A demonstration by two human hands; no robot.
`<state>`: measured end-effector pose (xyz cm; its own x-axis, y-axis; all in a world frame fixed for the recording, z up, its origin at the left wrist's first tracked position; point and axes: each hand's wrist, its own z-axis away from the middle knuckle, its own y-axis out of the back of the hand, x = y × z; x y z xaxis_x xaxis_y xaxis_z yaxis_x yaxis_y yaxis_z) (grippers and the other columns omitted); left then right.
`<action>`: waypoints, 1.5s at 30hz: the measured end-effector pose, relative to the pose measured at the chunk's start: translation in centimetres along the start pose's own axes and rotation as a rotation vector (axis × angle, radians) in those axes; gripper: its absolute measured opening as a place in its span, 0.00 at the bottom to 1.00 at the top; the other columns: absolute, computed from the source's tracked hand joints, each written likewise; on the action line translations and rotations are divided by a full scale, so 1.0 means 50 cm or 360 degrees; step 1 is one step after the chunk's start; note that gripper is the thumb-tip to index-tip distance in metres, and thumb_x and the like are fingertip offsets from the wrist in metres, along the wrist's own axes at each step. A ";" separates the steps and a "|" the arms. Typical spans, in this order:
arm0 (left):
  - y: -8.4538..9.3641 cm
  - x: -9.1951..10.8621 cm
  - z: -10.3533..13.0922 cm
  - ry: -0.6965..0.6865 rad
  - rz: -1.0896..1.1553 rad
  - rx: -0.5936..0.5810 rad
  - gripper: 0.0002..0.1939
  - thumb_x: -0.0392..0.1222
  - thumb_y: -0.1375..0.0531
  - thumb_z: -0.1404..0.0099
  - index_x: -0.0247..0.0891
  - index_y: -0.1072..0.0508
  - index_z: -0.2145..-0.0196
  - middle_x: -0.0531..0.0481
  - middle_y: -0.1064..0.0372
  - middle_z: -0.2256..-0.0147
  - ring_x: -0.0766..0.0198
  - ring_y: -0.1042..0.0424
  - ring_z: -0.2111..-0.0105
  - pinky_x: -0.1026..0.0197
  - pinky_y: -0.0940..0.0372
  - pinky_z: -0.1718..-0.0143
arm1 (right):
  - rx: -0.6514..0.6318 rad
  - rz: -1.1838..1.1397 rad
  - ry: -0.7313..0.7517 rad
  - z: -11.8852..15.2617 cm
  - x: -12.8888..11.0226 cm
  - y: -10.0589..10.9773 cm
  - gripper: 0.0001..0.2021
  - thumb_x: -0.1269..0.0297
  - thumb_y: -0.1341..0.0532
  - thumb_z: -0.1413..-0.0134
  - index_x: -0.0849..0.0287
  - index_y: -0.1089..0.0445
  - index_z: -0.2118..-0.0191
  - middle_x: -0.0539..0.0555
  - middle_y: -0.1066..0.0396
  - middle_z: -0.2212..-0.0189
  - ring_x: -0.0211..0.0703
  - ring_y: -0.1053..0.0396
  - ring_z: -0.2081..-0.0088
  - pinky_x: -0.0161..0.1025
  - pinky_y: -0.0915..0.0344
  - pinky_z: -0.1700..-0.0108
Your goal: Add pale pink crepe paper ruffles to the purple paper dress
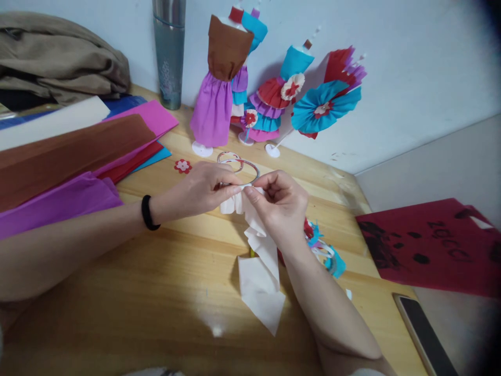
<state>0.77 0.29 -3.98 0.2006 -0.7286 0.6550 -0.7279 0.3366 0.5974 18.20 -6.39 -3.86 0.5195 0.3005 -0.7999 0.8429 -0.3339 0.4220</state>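
Over the middle of the table both my hands pinch a cream crepe paper strip along its top edge, against a thin ring. The part of the strip near my fingers is gathered into folds; its loose end trails down onto the tabletop. My left hand, with a black band at the wrist, grips the ring and gathered paper between thumb and fingers. Close beside it, my right hand pinches the strip's edge at the ring. Behind the ring lies a second, patterned ring. A red and pink paper flower rests left of my fingers.
Paper dresses on small stands, one with a purple skirt, line the wall beside a tumbler. Folded crepe sheets cover the left side. Paper scraps lie behind my right forearm. A phone and red bag are at right.
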 end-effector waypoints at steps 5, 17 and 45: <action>0.009 -0.001 -0.002 -0.0081 0.0055 -0.0124 0.16 0.42 0.47 0.32 0.36 0.32 0.77 0.51 0.34 0.76 0.67 0.35 0.73 0.63 0.44 0.70 | -0.0027 -0.0267 -0.0200 -0.006 -0.001 -0.005 0.10 0.66 0.32 0.56 0.57 0.35 0.74 0.45 0.37 0.80 0.33 0.42 0.78 0.35 0.46 0.76; 0.008 0.002 -0.005 0.0233 0.0210 0.0012 0.10 0.39 0.43 0.39 0.34 0.26 0.74 0.54 0.36 0.78 0.70 0.39 0.76 0.65 0.48 0.76 | -0.0074 -0.0221 -0.0158 -0.016 -0.013 0.020 0.12 0.57 0.36 0.47 0.56 0.36 0.75 0.46 0.40 0.81 0.35 0.45 0.79 0.36 0.50 0.77; -0.005 -0.010 0.001 0.0024 0.0017 0.0144 0.11 0.39 0.43 0.36 0.35 0.27 0.75 0.55 0.36 0.79 0.71 0.39 0.77 0.65 0.49 0.75 | -0.0277 0.0023 0.0054 -0.001 -0.013 0.014 0.03 0.67 0.37 0.47 0.57 0.26 0.70 0.49 0.25 0.74 0.38 0.31 0.72 0.36 0.37 0.68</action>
<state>0.83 0.53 -4.47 0.2017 -0.7161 0.6682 -0.7861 0.2886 0.5466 18.45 -6.77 -3.03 0.5335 0.3276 -0.7798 0.8454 -0.1796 0.5030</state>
